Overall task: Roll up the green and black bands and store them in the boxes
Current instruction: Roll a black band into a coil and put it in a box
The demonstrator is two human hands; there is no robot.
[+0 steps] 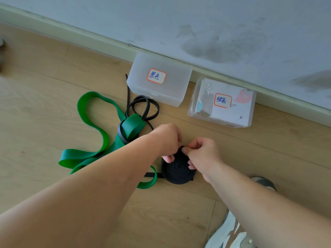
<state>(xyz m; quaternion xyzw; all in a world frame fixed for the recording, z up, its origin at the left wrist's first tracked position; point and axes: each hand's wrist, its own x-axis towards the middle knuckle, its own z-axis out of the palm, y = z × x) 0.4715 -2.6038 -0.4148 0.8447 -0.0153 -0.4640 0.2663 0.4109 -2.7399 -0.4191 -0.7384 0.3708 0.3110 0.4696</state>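
A black band, wound into a flat coil [177,171], stands on the wooden floor. My left hand [167,140] and my right hand [202,156] both pinch the coil's upper edge. A loose tail of the black band [143,106] loops away toward the boxes. The wide green band [93,126] lies unrolled in loops to the left, tangled with the black tail. Two translucent plastic boxes sit by the wall: the left box [157,79] bears a label for black, the right box [222,104] a label for green.
A pale baseboard [232,77] and a stained wall run behind the boxes. The right box holds papers. A shoe [231,233] shows at the bottom right, another [265,182] beside my right forearm. A dark object [1,43] sits at the far left edge.
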